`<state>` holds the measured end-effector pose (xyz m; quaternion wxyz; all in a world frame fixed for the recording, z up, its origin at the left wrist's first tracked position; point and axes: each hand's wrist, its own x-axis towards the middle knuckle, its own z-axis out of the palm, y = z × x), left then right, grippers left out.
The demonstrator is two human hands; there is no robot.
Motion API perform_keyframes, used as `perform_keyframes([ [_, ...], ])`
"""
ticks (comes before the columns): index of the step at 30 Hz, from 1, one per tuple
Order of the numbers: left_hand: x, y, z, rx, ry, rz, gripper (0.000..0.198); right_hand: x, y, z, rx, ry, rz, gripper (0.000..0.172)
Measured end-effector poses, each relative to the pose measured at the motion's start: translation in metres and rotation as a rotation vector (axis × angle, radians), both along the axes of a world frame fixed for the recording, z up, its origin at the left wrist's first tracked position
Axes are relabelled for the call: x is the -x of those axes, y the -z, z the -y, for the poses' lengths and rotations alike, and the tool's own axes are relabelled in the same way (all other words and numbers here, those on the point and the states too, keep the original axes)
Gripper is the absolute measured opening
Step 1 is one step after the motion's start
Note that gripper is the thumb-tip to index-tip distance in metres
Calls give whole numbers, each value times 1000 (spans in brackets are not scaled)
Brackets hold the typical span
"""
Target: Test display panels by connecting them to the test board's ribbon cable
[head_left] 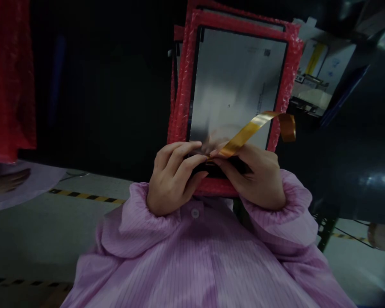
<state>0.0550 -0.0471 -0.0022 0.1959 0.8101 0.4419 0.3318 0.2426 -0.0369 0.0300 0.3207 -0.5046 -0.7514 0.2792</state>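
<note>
Strip of thin, shiny gold film (pixel 248 131) rises from nr end of the flat silver panel w/ black rim (pixel 234 72), then bends over to the R. Your R hand (pixel 259 175) has its low end pinched btwn thumb & 1st finger. Your L hand (pixel 176 177) is curled, w/ a small gap btwn thumb & 1st finger; its 1st fingertip is right by that same low end, but can't tell if it's touching.

Panel lies on red see-thru bubble wrap (pixel 185 81), on top of a pile at nr edge of the big dark bench (pixel 109 94). Toward bench's far R corner: a flat white part w/ yellow stripe (pixel 335 64), & just beside it, a thin, flat blue piece (pixel 345 96). Over L, more red bubble wrap, bunched up (pixel 6 81), goes down to nr edge, w/ a long, dim blue thing (pixel 57 77) near it. Somebody else's hand (pixel 9 182) shows just off nr edge there.
</note>
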Motion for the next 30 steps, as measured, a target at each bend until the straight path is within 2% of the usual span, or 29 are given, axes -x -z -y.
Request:
perform_keyframes([
  [4, 0, 0, 0, -4, -1, 4, 31, 1, 0, 1, 4, 36, 14, 14],
  [21, 0, 0, 0, -3, -4, -1, 30, 1, 0, 1, 4, 86, 41, 13],
  [30, 0, 0, 0, -17, -6, -7, 29, -1, -1, 0, 27, 33, -22, 24],
])
